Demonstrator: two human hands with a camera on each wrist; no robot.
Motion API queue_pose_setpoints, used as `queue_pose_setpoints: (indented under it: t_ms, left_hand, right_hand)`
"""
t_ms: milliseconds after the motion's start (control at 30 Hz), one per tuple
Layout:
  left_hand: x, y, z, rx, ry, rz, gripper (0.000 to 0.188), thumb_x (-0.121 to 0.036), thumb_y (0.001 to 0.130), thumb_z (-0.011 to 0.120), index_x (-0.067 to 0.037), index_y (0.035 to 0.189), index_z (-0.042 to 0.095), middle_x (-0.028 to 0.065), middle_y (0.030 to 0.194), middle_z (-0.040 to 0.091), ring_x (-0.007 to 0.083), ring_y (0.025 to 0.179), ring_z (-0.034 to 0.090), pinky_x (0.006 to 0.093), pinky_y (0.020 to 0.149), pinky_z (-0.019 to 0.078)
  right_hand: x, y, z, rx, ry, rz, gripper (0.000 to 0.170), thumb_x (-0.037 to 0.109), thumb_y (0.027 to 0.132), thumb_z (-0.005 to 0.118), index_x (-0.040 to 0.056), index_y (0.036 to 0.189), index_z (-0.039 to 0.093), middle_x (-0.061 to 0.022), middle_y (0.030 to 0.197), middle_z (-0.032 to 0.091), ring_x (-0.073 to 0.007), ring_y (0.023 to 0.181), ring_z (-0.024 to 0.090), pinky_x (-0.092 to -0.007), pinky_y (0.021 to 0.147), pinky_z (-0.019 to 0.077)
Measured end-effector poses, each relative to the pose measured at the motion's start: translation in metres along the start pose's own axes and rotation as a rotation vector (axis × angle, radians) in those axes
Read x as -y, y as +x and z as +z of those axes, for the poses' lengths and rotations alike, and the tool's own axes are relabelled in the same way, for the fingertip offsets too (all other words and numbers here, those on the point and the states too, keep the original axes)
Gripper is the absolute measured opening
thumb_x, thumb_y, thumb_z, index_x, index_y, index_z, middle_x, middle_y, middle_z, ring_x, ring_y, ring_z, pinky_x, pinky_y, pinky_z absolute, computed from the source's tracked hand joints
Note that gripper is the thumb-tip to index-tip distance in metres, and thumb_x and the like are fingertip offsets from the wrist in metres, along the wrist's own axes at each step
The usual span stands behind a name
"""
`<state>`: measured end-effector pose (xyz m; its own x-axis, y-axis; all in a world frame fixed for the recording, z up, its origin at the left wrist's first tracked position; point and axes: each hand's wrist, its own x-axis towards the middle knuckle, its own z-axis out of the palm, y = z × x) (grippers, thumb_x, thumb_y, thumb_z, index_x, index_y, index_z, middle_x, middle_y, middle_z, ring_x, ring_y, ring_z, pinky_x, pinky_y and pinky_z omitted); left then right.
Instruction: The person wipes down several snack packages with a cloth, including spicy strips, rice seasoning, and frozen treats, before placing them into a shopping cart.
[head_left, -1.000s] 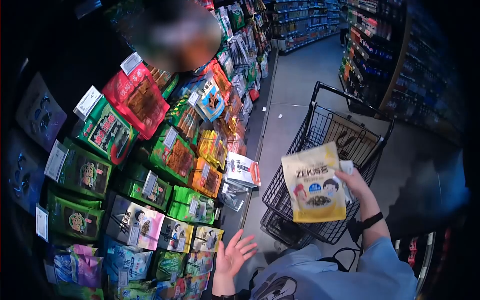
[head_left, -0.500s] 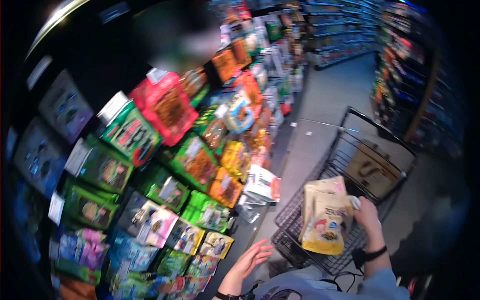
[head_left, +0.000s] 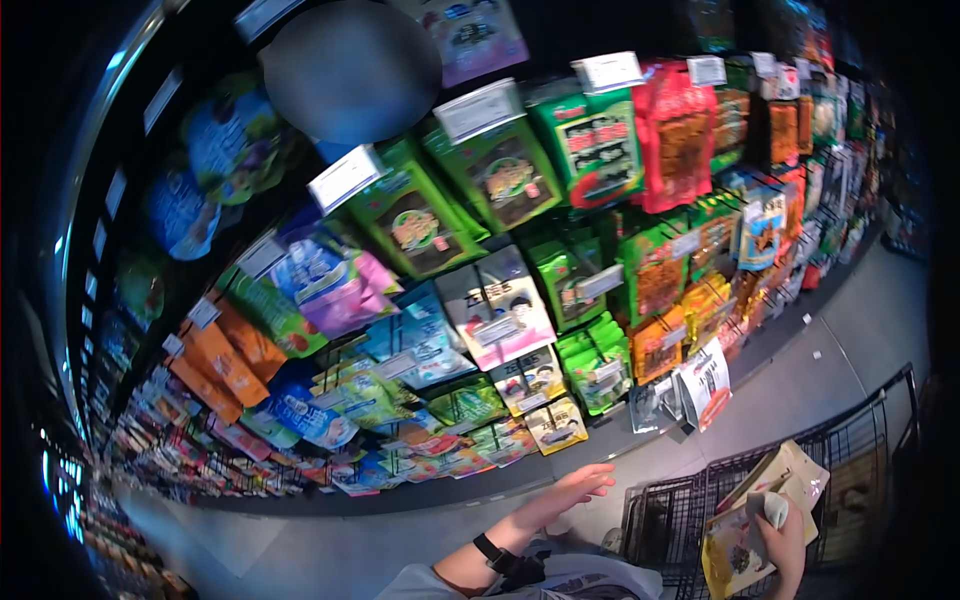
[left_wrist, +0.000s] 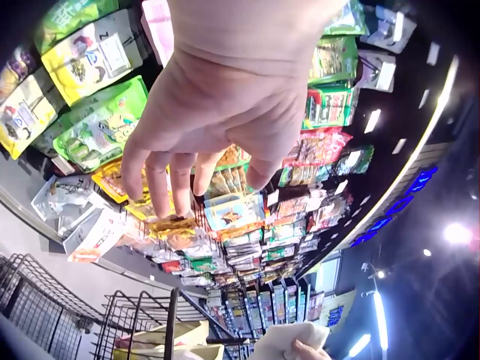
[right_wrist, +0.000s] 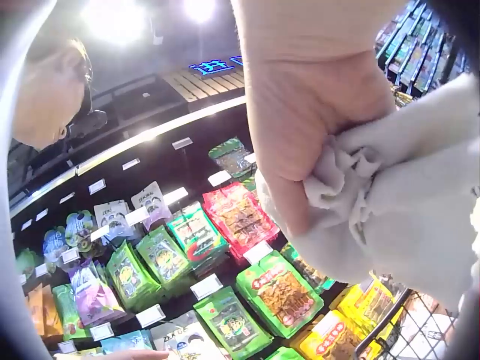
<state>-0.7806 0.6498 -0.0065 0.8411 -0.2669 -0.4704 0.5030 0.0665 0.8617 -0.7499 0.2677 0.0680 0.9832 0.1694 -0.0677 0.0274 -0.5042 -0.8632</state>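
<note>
My right hand (head_left: 787,545) grips a crumpled white cloth (right_wrist: 405,202), whose folds bunch between thumb and fingers in the right wrist view. Just beneath that hand, a yellow snack pouch (head_left: 733,562) lies in the black wire shopping cart (head_left: 665,492), beside a paler beige pouch (head_left: 800,480). My left hand (head_left: 572,490) holds nothing. It is stretched out in front of the snack shelves, and in the left wrist view its fingers (left_wrist: 180,180) hang loosely apart before the packages.
Snack bags hang in rows along the shelves, among them green seaweed packs (head_left: 415,225), a red pack (head_left: 675,135) and small yellow-and-grey pouches (head_left: 557,425). A white packet (head_left: 708,385) juts out toward the aisle. Grey floor (head_left: 790,380) runs between shelf and cart.
My right hand has lowered the yellow pouch into the cart and released it, keeping the white cloth. The head view has swung left along the shelves. The left hand has turned and extended.
</note>
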Motion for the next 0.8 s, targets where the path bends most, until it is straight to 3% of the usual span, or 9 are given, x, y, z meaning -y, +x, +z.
queue_pose_setpoints:
  t_ms: [133, 267, 300, 400, 433, 533, 633, 733, 800]
  left_hand:
    - [-0.003, -0.021, -0.040, -0.145, -0.034, 0.018, 0.057, -0.047, 0.092, 0.045, -0.013, 0.136, 0.039, 0.0043, 0.126, 0.051, 0.0145, 0.112, 0.049, 0.0334, 0.096, 0.0344]
    - [0.018, -0.037, -0.097, -0.201, -0.099, 0.100, 0.048, -0.039, 0.094, 0.045, -0.013, 0.134, 0.041, 0.0050, 0.126, 0.052, 0.0153, 0.112, 0.050, 0.0342, 0.097, 0.0343]
    - [0.021, -0.046, -0.110, -0.228, -0.106, 0.145, 0.043, -0.034, 0.096, 0.044, -0.013, 0.133, 0.042, 0.0048, 0.125, 0.053, 0.0142, 0.111, 0.050, 0.0326, 0.096, 0.0353]
    - [0.030, -0.072, -0.157, -0.315, -0.070, 0.270, 0.041, -0.032, 0.097, 0.043, -0.012, 0.132, 0.043, 0.0040, 0.123, 0.054, 0.0129, 0.109, 0.051, 0.0300, 0.094, 0.0367]
    - [0.033, -0.079, -0.173, -0.367, -0.070, 0.315, 0.038, -0.030, 0.097, 0.044, -0.012, 0.131, 0.045, 0.0034, 0.122, 0.055, 0.0121, 0.109, 0.051, 0.0278, 0.091, 0.0378]
    - [0.043, -0.100, -0.216, -0.555, -0.186, 0.433, 0.038, -0.024, 0.095, 0.049, -0.009, 0.129, 0.046, 0.0039, 0.124, 0.053, 0.0116, 0.109, 0.049, 0.0271, 0.090, 0.0382]
    - [0.055, -0.114, -0.263, -0.722, -0.174, 0.465, 0.044, -0.016, 0.092, 0.053, -0.009, 0.134, 0.042, 0.0039, 0.131, 0.048, 0.0127, 0.111, 0.048, 0.0300, 0.093, 0.0386]
    - [0.038, -0.131, -0.291, -0.792, -0.090, 0.476, 0.064, -0.016, 0.090, 0.056, -0.013, 0.145, 0.022, 0.0133, 0.146, 0.029, 0.0245, 0.129, 0.035, 0.0351, 0.100, 0.0339]
    - [0.022, -0.133, -0.301, -0.785, -0.132, 0.487, 0.075, -0.019, 0.089, 0.059, -0.015, 0.146, 0.012, 0.0150, 0.148, 0.021, 0.0254, 0.131, 0.031, 0.0375, 0.102, 0.0314]
  right_hand:
    - [0.011, 0.001, 0.024, 0.086, 0.138, 0.062, 0.025, 0.002, 0.077, 0.060, -0.0017, 0.101, 0.057, -0.0049, 0.087, 0.061, -0.0149, 0.082, 0.058, -0.0297, 0.073, 0.0470]
    - [0.010, 0.005, 0.052, 0.234, 0.208, 0.114, 0.024, 0.006, 0.080, 0.062, 0.0005, 0.102, 0.056, -0.0016, 0.089, 0.060, -0.0110, 0.078, 0.055, -0.0268, 0.070, 0.0463]
    - [0.006, 0.005, 0.063, 0.175, 0.209, 0.132, 0.026, 0.009, 0.080, 0.064, 0.0016, 0.104, 0.054, -0.0009, 0.089, 0.058, -0.0103, 0.077, 0.054, -0.0257, 0.069, 0.0456]
    - [0.031, 0.018, 0.103, 0.183, 0.200, 0.065, 0.028, 0.010, 0.080, 0.065, 0.0022, 0.105, 0.054, -0.0005, 0.089, 0.058, -0.0105, 0.078, 0.054, -0.0256, 0.069, 0.0457]
    - [0.078, 0.022, 0.121, 0.260, 0.321, 0.136, 0.030, 0.011, 0.079, 0.067, 0.0026, 0.105, 0.054, -0.0008, 0.089, 0.058, -0.0110, 0.079, 0.054, -0.0264, 0.070, 0.0460]
    - [0.112, 0.047, 0.184, 0.314, 0.316, -0.025, 0.021, 0.012, 0.082, 0.063, -0.0001, 0.099, 0.060, -0.0046, 0.088, 0.064, -0.0111, 0.077, 0.059, -0.0261, 0.068, 0.0478]
    - [0.134, 0.079, 0.257, 0.461, 0.368, -0.015, 0.019, 0.019, 0.085, 0.060, 0.0011, 0.092, 0.063, -0.0020, 0.078, 0.062, -0.0099, 0.070, 0.056, -0.0250, 0.062, 0.0459]
    - [0.157, 0.112, 0.340, 0.429, 0.264, 0.016, 0.016, 0.016, 0.084, 0.060, 0.0015, 0.089, 0.064, 0.0001, 0.072, 0.062, -0.0087, 0.065, 0.056, -0.0246, 0.058, 0.0453]
    - [0.157, 0.142, 0.396, 0.445, 0.178, -0.184, 0.017, 0.012, 0.082, 0.061, 0.0021, 0.095, 0.063, -0.0016, 0.079, 0.064, -0.0106, 0.072, 0.059, -0.0256, 0.066, 0.0475]
